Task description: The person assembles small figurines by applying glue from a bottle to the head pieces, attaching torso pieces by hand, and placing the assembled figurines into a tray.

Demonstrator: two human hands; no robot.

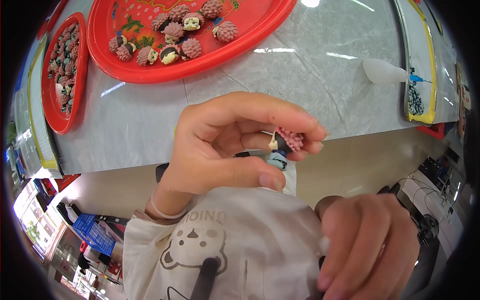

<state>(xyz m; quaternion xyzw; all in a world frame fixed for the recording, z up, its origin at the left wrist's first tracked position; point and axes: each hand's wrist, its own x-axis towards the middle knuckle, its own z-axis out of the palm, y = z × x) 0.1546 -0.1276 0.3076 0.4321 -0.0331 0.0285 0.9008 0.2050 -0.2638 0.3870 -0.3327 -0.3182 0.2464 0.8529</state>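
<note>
My left hand [220,145] is closed in a pinch on a small figurine [281,146], just off the table's near edge. The figurine has a bumpy pink top, a dark band, a pale face side and a light blue-green body. Its head end lies by my fingertips and its body by my thumb. My right hand [370,245] is lower right, in front of my apron, with its fingers curled in. A bit of something whitish shows at its left side, and I cannot make out what it is.
A large red tray [210,64] on the grey table [320,85] carries several pink figurine heads [191,48]. A smaller red tray [82,85] at left is full of small parts. At right lie a white squeeze bottle [382,71] with a blue needle tip and a yellow-edged tray [431,95] with blue-green pieces.
</note>
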